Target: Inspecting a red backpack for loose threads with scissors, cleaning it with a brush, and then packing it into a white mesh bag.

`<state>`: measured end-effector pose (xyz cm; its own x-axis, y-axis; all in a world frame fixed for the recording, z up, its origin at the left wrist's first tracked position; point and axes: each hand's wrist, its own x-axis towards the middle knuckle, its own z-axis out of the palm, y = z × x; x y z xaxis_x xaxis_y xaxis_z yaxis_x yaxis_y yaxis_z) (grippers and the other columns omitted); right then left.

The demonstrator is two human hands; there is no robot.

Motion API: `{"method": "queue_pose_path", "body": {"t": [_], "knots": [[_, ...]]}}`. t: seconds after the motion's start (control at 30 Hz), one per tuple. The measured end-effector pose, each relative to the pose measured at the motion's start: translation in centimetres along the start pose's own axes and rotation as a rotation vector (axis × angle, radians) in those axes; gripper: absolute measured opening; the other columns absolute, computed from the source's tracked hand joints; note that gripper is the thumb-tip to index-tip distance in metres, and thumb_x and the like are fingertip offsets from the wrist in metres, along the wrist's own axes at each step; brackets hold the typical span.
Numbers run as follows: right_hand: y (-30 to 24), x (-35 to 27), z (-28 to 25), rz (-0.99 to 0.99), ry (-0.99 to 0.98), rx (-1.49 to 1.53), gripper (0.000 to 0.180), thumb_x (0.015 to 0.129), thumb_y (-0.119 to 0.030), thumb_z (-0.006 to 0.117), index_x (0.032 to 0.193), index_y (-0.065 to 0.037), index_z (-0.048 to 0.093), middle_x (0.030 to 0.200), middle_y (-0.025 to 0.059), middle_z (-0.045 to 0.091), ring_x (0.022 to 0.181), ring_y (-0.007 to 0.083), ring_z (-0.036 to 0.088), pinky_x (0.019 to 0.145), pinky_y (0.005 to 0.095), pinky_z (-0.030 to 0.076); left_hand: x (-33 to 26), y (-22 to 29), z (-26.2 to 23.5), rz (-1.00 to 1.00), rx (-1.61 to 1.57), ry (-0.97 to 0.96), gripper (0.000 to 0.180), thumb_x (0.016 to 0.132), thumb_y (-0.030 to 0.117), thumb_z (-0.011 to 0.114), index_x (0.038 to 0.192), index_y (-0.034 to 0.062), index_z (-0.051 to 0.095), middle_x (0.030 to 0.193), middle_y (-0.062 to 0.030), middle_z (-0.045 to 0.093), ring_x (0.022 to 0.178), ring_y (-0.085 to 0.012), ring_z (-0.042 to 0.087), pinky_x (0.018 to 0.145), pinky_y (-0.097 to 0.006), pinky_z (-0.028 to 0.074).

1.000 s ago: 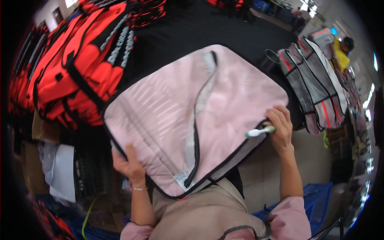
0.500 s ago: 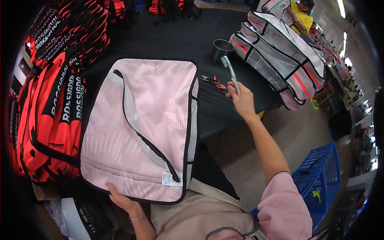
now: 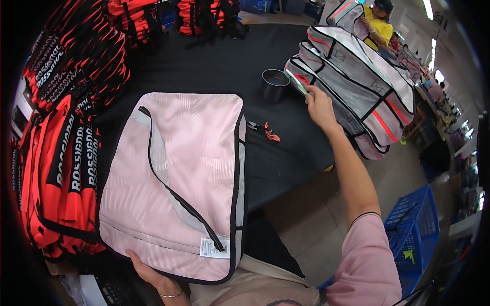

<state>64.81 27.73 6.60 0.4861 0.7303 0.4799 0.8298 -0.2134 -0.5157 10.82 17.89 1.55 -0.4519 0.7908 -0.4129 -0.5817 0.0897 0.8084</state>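
Your left hand grips the near edge of the pink bag, which lies flat at the worktop's near edge beside stacked red bags. Your right hand reaches toward the far right, fingers closed on a pale pen-like tool just beside the dark cup.

White label at pink bag's lower edge
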Motion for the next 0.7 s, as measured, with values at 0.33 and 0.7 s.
{"method": "queue_pose_path", "body": {"t": [0.33, 0.7], "knots": [[-1.6, 10.4, 3.7, -0.177, -0.324, -0.721, 0.022, 0.088, -0.013, 0.051, 0.097, -0.005, 0.070, 0.099, 0.0202, 0.070, 0.092, 0.0386, 0.068, 0.077, 0.0483, 0.055, -0.7, -5.3, 6.0, 0.052, -0.150, -0.098, 0.060, 0.099, 0.041, 0.053, 0.136, -0.0052, 0.042, 0.136, -0.0109, 0.050, 0.121, -0.0225, 0.051, 0.105, -0.035, 0.039], [-3.7, 10.4, 2.9, -0.164, -0.290, -0.587, 0.020, 0.086, -0.013, 0.055, 0.093, -0.005, 0.071, 0.097, 0.0222, 0.069, 0.094, 0.0379, 0.068, 0.078, 0.0476, 0.055, -1.3, -5.1, 4.9, 0.039, -0.093, -0.163, 0.057, 0.097, 0.040, 0.056, 0.134, -0.0032, 0.046, 0.136, -0.0105, 0.050, 0.121, -0.0224, 0.051, 0.104, -0.036, 0.038]]}}
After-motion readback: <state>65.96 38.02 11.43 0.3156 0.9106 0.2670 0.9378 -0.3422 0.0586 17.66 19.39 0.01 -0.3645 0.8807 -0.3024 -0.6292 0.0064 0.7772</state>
